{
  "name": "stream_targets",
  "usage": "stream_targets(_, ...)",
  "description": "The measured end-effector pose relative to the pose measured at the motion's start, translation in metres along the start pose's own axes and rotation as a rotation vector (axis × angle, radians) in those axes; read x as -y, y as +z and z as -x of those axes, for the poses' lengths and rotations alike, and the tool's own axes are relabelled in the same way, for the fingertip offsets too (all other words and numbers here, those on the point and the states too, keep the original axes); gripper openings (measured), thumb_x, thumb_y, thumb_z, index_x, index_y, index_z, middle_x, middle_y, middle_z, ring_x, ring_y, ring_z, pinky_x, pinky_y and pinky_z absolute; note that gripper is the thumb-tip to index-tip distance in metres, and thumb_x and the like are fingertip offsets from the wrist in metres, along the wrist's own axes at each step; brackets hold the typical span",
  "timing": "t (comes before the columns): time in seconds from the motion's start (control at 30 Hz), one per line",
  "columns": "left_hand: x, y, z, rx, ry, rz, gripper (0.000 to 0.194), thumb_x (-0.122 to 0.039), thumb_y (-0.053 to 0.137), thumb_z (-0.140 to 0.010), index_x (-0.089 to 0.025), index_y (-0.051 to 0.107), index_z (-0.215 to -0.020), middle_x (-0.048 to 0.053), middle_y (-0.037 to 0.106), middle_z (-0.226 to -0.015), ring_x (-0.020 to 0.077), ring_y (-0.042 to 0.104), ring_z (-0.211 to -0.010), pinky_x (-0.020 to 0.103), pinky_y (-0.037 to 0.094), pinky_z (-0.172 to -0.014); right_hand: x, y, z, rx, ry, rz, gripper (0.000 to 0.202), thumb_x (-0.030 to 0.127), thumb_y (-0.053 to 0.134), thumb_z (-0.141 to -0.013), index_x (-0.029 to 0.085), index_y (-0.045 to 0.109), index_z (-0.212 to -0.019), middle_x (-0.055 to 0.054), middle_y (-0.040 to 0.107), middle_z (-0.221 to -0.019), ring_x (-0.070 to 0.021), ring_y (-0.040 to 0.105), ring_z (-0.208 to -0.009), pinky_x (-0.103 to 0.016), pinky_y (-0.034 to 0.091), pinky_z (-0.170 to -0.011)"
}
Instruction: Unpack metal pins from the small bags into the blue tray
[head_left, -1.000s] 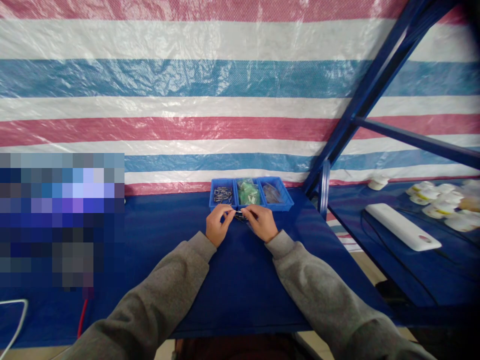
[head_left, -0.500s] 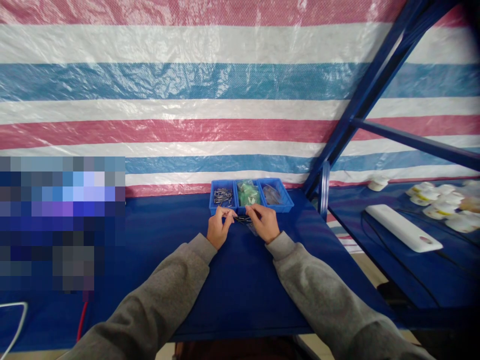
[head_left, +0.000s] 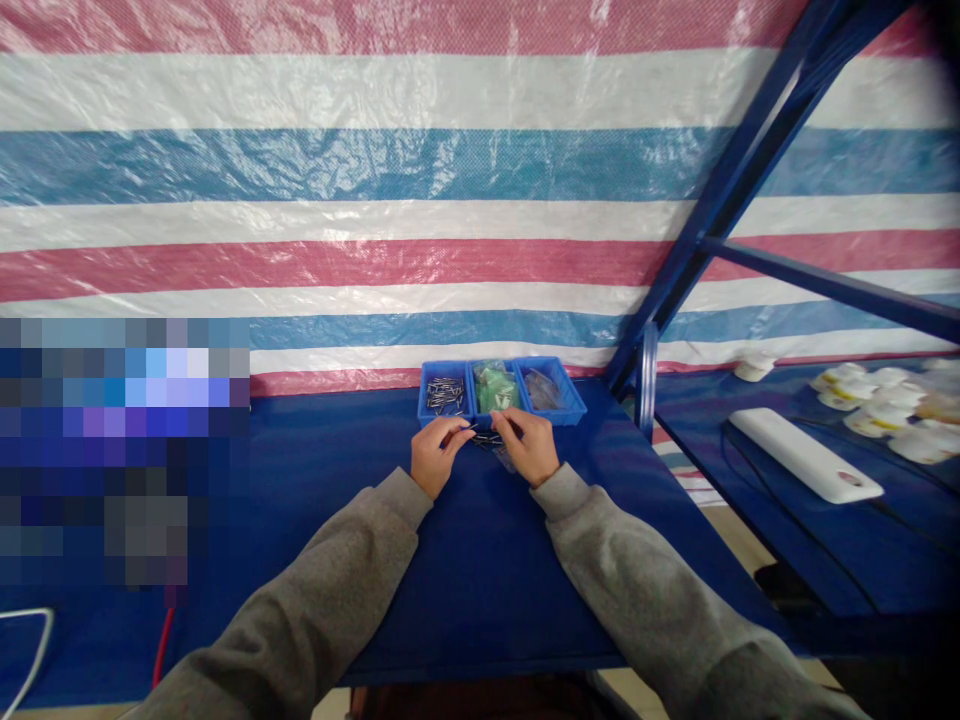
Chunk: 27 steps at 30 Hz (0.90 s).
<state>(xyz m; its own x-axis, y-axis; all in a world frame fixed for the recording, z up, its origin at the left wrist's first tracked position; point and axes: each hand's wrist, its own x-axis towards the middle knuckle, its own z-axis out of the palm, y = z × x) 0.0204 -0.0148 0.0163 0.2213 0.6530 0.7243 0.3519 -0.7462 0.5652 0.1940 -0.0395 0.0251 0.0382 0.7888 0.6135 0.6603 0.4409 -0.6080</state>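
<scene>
My left hand is closed in a pinch, with a small thin rod-like piece at its fingertips. My right hand is pinched just to the right of it; whatever its fingers hold is too small to make out. Several dark thin pieces lie on the table between the hands, beside a clear plastic bag partly covered by my right hand. Right behind the hands stand three joined blue bins: the left bin holds metal pins or screws, the middle one a green-looking bag, the right one a clear bag.
The blue table spreads around my forearms. To the right, a blue metal frame rises before a second table with a white oblong device, several white round parts and dark cables. A striped tarp hangs behind. A red cable lies at left.
My left fingertips have shifted slightly and the thin piece in them now shows more plainly. The right hand stays almost where it was.
</scene>
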Motion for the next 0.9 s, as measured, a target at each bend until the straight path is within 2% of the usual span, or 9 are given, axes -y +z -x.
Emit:
stream_targets(0.13, 0.0032, 0.0006, 0.0018, -0.009, -0.021, 0.006, 0.019, -0.032, 0.060, -0.084, -0.017, 0.066, -0.075, 0.002, 0.067, -0.070, 0.0123, 0.061, -0.063, 0.025, 0.049, -0.067, 0.0006, -0.0004, -0.0002, -0.002, 0.001, 0.004, 0.041, 0.040, 0.041, -0.093, 0.017, 0.060, -0.065, 0.000, 0.055, -0.056, -0.0112, 0.047, -0.051, -0.024, 0.035, -0.056)
stream_targets(0.27, 0.0057, 0.0003, 0.0024, 0.001, 0.004, 0.050, 0.019, -0.027, 0.052, -0.089, -0.017, 0.068, -0.085, 0.005, 0.069, -0.080, 0.0136, 0.063, -0.072, 0.027, 0.050, -0.071, 0.0005, -0.0006, 0.0001, -0.005, 0.002, 0.008, 0.039, 0.039, 0.042, -0.093, 0.017, 0.060, -0.066, 0.000, 0.055, -0.056, -0.0111, 0.047, -0.051, -0.024, 0.035, -0.055)
stream_targets(0.37, 0.0068, 0.0011, 0.0029, 0.031, -0.025, 0.071, 0.024, -0.025, 0.044, -0.092, -0.017, 0.066, -0.091, 0.003, 0.067, -0.076, 0.0114, 0.061, -0.065, 0.025, 0.049, -0.067, -0.0002, -0.0006, 0.0006, -0.009, 0.001, -0.005, 0.037, 0.039, 0.042, -0.093, 0.017, 0.062, -0.070, 0.000, 0.058, -0.059, -0.0119, 0.050, -0.053, -0.025, 0.037, -0.056)
stream_targets(0.53, 0.0058, 0.0032, 0.0038, 0.034, -0.098, 0.062, 0.014, -0.028, 0.047, -0.091, -0.018, 0.057, -0.095, -0.004, 0.055, -0.059, 0.0087, 0.055, -0.055, 0.022, 0.045, -0.065, 0.0005, -0.0010, 0.0010, 0.009, -0.012, -0.075, 0.030, 0.037, 0.044, -0.092, 0.018, 0.065, -0.084, -0.004, 0.067, -0.075, -0.0145, 0.058, -0.062, -0.026, 0.043, -0.062)
stream_targets(0.67, 0.0050, 0.0040, 0.0043, 0.063, -0.140, 0.098, 0.013, -0.029, 0.047, -0.091, -0.018, 0.051, -0.096, -0.007, 0.050, -0.055, 0.0076, 0.049, -0.049, 0.020, 0.041, -0.058, 0.0020, -0.0014, 0.0016, 0.052, -0.046, -0.128, 0.026, 0.036, 0.046, -0.091, 0.019, 0.066, -0.093, -0.005, 0.069, -0.087, -0.0155, 0.062, -0.069, -0.026, 0.046, -0.065)
stream_targets(0.9, 0.0026, 0.0035, 0.0048, 0.086, -0.178, 0.119, 0.014, -0.031, 0.046, -0.091, -0.018, 0.049, -0.094, -0.008, 0.046, -0.052, 0.0067, 0.043, -0.044, 0.018, 0.035, -0.051, 0.0023, 0.0015, 0.0032, 0.138, -0.054, -0.158, 0.023, 0.037, 0.052, -0.087, 0.019, 0.066, -0.087, -0.004, 0.068, -0.077, -0.0148, 0.060, -0.062, -0.026, 0.046, -0.060)
